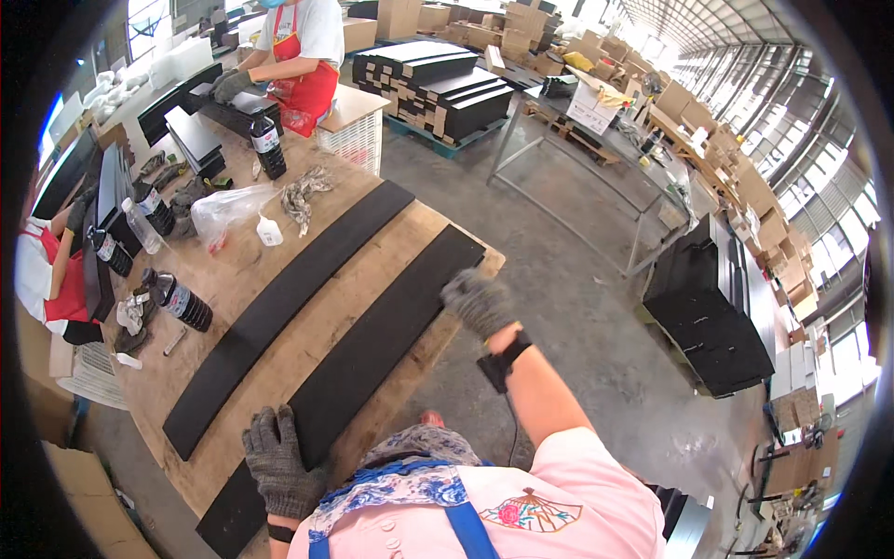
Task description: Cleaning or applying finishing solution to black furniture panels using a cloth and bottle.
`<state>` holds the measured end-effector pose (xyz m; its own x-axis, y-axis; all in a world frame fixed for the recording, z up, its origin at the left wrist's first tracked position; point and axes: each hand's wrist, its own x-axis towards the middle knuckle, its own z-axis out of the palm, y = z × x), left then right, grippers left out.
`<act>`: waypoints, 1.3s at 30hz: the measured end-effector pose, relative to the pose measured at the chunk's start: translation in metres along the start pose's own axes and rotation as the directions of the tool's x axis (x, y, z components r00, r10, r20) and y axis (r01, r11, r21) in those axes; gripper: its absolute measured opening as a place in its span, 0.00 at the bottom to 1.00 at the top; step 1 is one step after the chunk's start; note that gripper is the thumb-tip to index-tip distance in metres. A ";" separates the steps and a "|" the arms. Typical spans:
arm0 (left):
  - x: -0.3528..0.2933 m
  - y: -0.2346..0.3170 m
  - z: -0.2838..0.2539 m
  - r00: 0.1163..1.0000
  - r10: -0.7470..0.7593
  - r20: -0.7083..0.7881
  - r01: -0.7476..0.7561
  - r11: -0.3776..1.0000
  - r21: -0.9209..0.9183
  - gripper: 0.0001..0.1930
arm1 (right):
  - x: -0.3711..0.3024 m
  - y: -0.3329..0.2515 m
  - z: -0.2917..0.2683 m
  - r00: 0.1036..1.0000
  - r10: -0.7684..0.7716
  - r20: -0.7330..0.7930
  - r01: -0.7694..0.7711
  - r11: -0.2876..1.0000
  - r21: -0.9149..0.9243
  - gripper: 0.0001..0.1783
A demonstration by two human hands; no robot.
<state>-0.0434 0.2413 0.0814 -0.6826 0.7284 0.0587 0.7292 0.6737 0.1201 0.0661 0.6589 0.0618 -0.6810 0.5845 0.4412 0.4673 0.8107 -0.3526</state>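
Two long black boards lie slantwise on the wooden worktable (149, 391). My left hand (284, 466), in a grey knit glove, rests flat on the lower part of the nearer black board (372, 340), with the fingers extended. My right hand (477, 303), gloved alike, is at that board's right edge near its far end. Its fingers are curled in against the edge, and the fingertips are partly hidden. A dark band circles the right wrist. Beyond, the second black board (289, 303) lies untouched, roughly parallel and slightly bowed.
Dark bottles (177, 300), a plastic bag (228, 214), rags (303, 196) and a white tag-like piece (268, 231) sit on the table's far left. Two co-workers in red aprons (312, 88) handle dark boards there. Stacked black panels (712, 312) stand right, beyond the concrete floor (559, 307).
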 end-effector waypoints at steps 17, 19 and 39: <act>0.072 0.092 -0.017 0.983 -0.182 0.025 0.181 0.983 0.025 0.53 | 0.113 0.099 -0.003 0.818 0.264 0.511 -0.560 0.163 0.812 0.11; 0.057 0.083 -0.012 0.985 -0.170 0.016 0.170 0.985 -0.004 0.52 | 0.123 0.125 0.000 0.834 0.509 0.214 -0.438 0.374 0.818 0.11; 0.124 0.024 -0.040 0.960 -0.119 0.255 0.251 0.773 -0.582 0.24 | 0.094 0.076 0.012 0.889 0.407 0.212 -0.116 -0.249 0.962 0.15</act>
<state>-0.1124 0.3432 0.1313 -0.7295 0.6507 -0.2107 0.3650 0.6309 0.6847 0.0309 0.7749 0.0660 -0.5348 0.8418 0.0735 -0.5797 -0.3022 -0.7567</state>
